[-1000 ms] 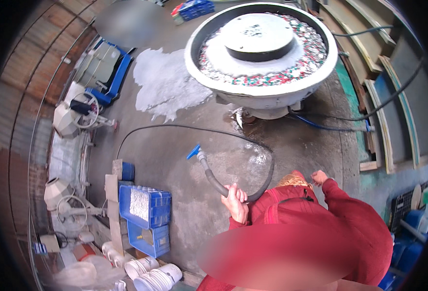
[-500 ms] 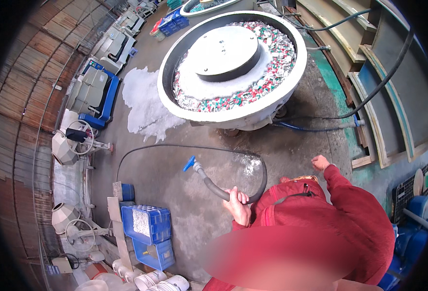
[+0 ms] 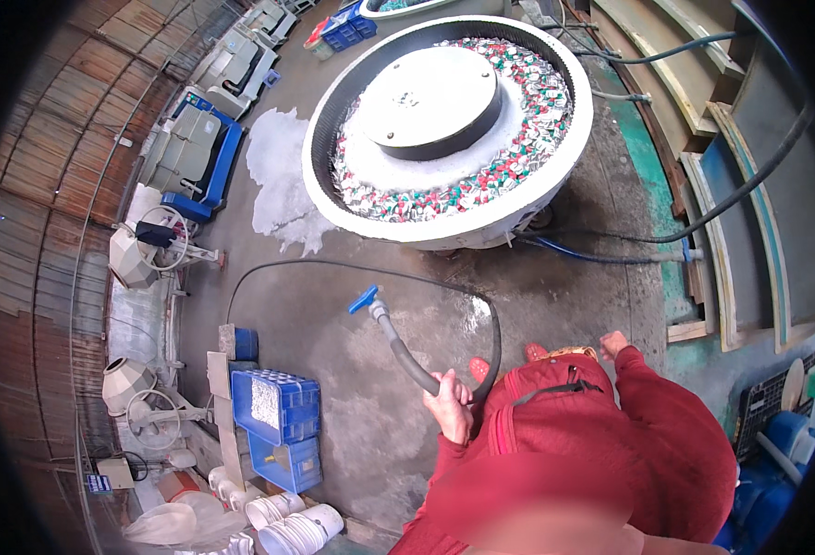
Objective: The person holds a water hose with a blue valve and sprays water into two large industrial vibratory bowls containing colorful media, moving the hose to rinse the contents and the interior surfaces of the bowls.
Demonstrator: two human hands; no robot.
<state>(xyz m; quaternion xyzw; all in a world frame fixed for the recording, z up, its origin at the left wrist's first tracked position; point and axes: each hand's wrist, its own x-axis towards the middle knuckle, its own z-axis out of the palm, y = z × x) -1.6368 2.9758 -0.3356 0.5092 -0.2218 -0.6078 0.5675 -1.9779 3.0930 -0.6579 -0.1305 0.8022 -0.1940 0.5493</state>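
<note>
My left hand point(image 3: 451, 407) is closed around the black hose point(image 3: 407, 356) a short way behind its blue nozzle point(image 3: 365, 299), which points toward the round white tub point(image 3: 555, 176) of coloured pieces. The hose loops away over the wet concrete floor point(image 3: 333, 333) and back behind me. It looks rubbery and bendy, probably slick (wet ground all about), so gripping close behind the nozzle seems best for aiming. My right hand point(image 3: 613, 344) hangs free, holding nothing; I cannot tell how far its fingers are spread.
</note>
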